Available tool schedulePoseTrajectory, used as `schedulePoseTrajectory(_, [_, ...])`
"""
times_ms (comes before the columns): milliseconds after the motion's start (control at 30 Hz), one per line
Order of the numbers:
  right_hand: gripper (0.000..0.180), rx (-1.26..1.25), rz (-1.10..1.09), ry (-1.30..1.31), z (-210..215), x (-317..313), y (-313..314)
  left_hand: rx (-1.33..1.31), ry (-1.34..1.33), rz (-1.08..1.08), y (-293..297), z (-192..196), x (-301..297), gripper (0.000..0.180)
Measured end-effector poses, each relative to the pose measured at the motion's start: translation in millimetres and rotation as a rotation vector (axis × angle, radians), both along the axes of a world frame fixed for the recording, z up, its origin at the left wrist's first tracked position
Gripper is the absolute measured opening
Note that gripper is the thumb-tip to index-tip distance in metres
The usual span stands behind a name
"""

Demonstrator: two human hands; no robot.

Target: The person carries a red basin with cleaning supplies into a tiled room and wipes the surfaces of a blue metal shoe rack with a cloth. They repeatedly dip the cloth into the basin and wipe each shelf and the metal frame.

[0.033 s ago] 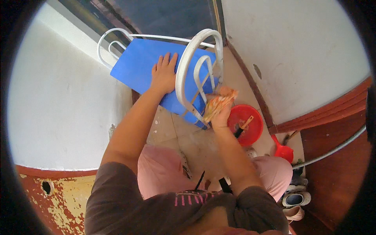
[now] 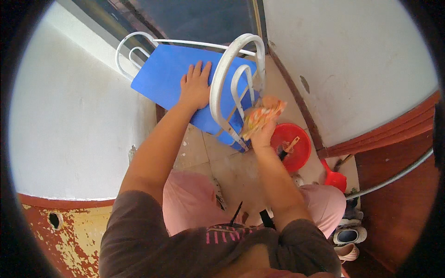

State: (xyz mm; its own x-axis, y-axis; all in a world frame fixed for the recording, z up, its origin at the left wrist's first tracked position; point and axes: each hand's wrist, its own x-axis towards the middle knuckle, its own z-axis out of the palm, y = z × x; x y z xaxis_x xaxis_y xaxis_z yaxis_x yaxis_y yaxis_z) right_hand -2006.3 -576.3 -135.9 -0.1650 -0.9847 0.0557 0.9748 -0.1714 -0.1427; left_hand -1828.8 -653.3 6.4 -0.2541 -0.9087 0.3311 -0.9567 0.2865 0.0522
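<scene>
A rack with a blue panel [image 2: 162, 69] and a bent white tube frame [image 2: 218, 88] stands in front of me. On the panel my left hand [image 2: 195, 88] lies flat, its fingers stretched out. At the rack's right end, beside the white tubes, my right hand [image 2: 263, 132] is closed around an orange and yellow patterned cloth [image 2: 265, 115]. Motion blurs that hand a little. The cloth lies close to the tubes; whether it touches them I cannot tell. The cloth hides part of the fingers.
Just right of my right hand, a red basin [image 2: 303, 155] holds a brush [image 2: 292, 144] with a light handle. A red dipper [image 2: 334, 178] lies farther right, near several shoes [image 2: 350, 235]. White walls [image 2: 352, 69] flank the rack, and a dark glass door [image 2: 208, 21] stands behind it.
My right hand and the cloth have shifted slightly to the right. The left hand stays on the blue panel.
</scene>
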Motion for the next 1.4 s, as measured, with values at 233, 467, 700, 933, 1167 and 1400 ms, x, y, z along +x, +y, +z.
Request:
schedulePoseTrajectory(233, [0.023,-0.208,-1.12,1.707,125.2,-16.8,-60.7,0.07,-0.036,0.079,6.8,11.2,-7.7,0.069])
schedulePoseTrajectory(467, [0.029,0.006,-0.323,0.846,97.1,-5.9,-65.2,0.09,-0.027,0.089,2.9,16.3,-11.5,0.069])
schedulePoseTrajectory(700, [0.035,-0.109,-0.186,0.19,93.9,6.0,-46.3,0.06,-0.036,0.096,0.4,10.3,-10.7,0.075])
schedulePoseTrajectory(933, [0.026,-0.109,-0.277,0.759,115.3,-6.6,-56.9,0.088,-0.012,0.092,6.7,15.4,-13.4,0.073])
schedulePoseTrajectory(1167, [0.032,-0.039,-0.613,1.302,92.3,-2.5,-55.5,0.076,-0.037,0.097,7.8,11.6,-11.5,0.072])
schedulePoseTrajectory(1400, [0.034,-0.052,-0.822,1.135,117.0,1.6,-52.1,0.067,-0.009,0.107,4.0,15.1,-11.6,0.074])
